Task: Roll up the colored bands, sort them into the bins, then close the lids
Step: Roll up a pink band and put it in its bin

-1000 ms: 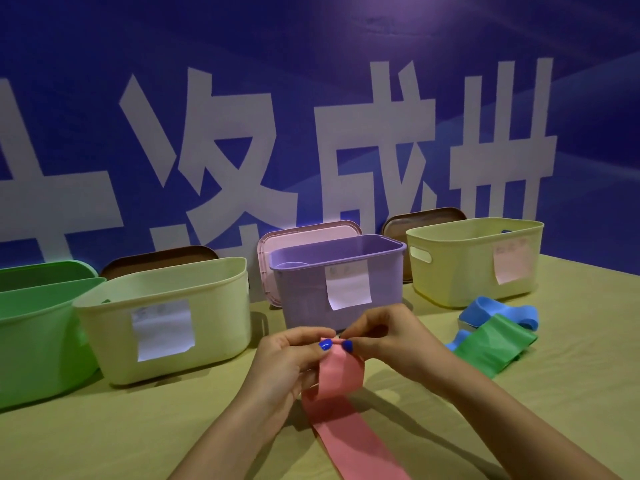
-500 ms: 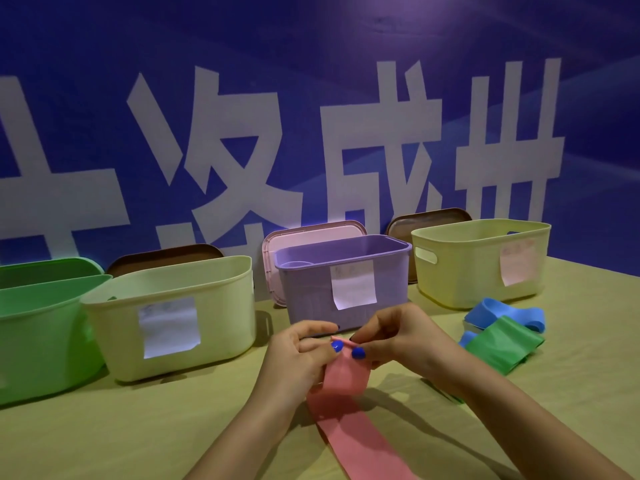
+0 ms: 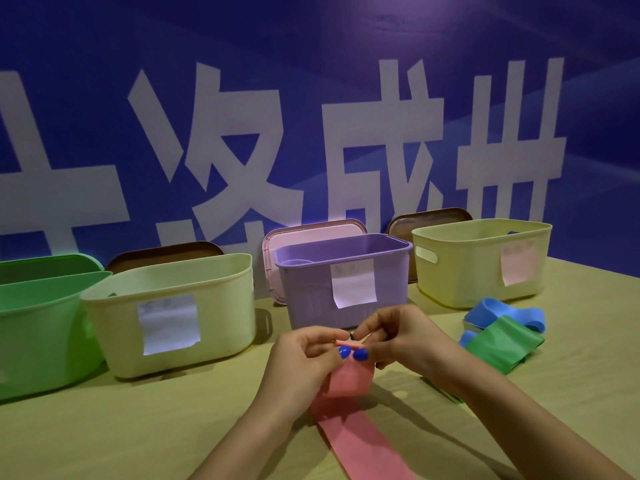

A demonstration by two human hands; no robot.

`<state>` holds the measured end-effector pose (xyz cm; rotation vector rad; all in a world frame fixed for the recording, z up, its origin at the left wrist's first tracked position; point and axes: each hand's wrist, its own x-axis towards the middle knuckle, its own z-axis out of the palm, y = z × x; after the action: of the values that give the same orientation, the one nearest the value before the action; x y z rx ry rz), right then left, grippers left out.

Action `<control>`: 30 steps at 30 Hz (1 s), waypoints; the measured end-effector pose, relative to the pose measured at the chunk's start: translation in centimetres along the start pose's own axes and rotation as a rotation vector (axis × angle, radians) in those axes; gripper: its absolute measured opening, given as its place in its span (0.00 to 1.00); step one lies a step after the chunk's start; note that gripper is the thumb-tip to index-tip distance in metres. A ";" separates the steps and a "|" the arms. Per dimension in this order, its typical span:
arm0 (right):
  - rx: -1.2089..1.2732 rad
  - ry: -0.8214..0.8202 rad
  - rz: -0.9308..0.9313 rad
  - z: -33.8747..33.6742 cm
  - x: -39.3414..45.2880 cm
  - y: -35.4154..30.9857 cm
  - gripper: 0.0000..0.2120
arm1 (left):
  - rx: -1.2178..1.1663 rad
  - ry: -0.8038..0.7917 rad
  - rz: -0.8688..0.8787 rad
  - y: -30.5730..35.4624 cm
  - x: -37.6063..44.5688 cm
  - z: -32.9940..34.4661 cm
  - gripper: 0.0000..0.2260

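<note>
A pink band [image 3: 349,379] runs from the table's near edge up to my hands, its top end curled into a small roll. My left hand [image 3: 304,358] and my right hand [image 3: 398,337] both pinch that rolled end between thumb and fingers, just in front of the purple bin [image 3: 388,282]. A green band [image 3: 502,344] lies flat at the right, partly on top of a blue band [image 3: 498,311]. Open bins stand in a row: green [image 3: 34,334], pale green [image 3: 221,306], purple, and yellow [image 3: 464,271].
Lids lean behind the bins against the blue wall: green [image 3: 48,265], brown [image 3: 162,252], pink [image 3: 311,232] and brown [image 3: 429,218]. Paper labels hang on the bin fronts. The tan table [image 3: 138,427] stretches in front of the bins.
My hands have shifted slightly lower and right while turning the pink band's top end, which looks a little more rolled. The bins and the other bands have not moved.
</note>
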<state>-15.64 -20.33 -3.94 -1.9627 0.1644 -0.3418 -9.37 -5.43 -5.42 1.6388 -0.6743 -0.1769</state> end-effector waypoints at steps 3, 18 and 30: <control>0.025 -0.003 -0.019 0.0 0.0 0.0 0.07 | -0.004 0.034 0.001 0.0 0.0 0.1 0.09; 0.156 0.022 0.046 -0.3 0.0 -0.2 0.04 | -0.220 0.037 -0.048 0.3 -0.2 0.0 0.12; -0.075 0.107 -0.087 0.2 0.3 0.4 0.07 | -0.151 0.056 -0.051 -0.8 0.5 0.4 0.07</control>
<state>-15.30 -20.42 -4.32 -2.0307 0.1627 -0.5041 -8.93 -6.02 -6.10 1.5115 -0.5626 -0.2130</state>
